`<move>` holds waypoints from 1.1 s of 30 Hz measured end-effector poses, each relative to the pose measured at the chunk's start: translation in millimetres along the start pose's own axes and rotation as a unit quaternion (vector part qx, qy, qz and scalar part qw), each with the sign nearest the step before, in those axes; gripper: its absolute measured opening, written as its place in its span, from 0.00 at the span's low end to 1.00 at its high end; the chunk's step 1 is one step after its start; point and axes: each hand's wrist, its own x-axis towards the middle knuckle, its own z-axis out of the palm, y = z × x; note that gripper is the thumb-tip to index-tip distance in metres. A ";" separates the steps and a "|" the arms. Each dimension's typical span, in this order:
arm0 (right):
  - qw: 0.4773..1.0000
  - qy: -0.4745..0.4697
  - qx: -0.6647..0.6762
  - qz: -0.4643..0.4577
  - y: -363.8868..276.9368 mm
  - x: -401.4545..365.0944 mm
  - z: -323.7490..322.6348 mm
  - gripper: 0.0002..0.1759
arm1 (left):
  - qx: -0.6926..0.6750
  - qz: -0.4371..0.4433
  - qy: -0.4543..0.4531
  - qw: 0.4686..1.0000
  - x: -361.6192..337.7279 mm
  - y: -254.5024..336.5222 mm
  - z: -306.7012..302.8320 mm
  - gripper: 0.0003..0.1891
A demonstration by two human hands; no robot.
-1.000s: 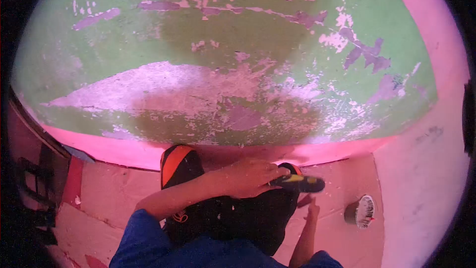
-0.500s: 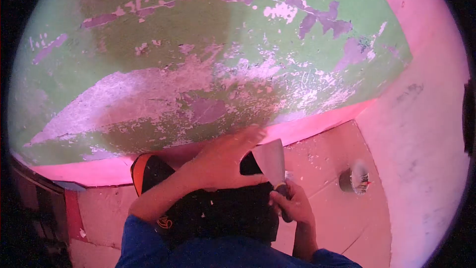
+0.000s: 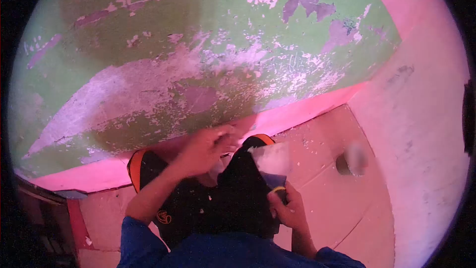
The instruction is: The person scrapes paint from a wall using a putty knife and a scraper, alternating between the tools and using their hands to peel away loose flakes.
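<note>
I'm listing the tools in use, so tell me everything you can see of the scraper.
The scraper is in the right hand, which closes round its dark handle. A yellow band marks the blade end. The broad, flat blade looks like metal, bluish near the handle and paler beyond, pointing away from the body beside the black trousers. Its far edge is blurred.

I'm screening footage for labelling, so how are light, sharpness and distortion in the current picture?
Head view: strong pink cast, broad soft shadows across the green wall, near-black lower-left corner. Head view: left hand smeared, blade of the scraper in the right hand pale and blurred, container blurred at its rim. Head view: wide-angle bending, dark rounded edges.
</note>
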 end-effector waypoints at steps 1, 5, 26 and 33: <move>0.997 0.012 0.080 -0.016 0.3 4.6 6.1 0.12 | -0.036 0.017 -0.012 0.999 -0.4 -0.9 11.6 0.12; 0.933 0.015 0.350 -0.078 -15.5 47.5 48.5 0.13 | -0.282 -0.016 -0.028 0.959 12.4 0.9 43.7 0.17; 0.957 0.134 0.211 -0.145 -30.1 149.9 116.9 0.18 | 0.194 0.046 0.241 0.950 47.9 5.2 17.9 0.16; 0.948 0.150 0.217 -0.178 -47.9 142.1 114.2 0.17 | 0.172 0.090 0.282 0.940 46.6 6.8 20.5 0.16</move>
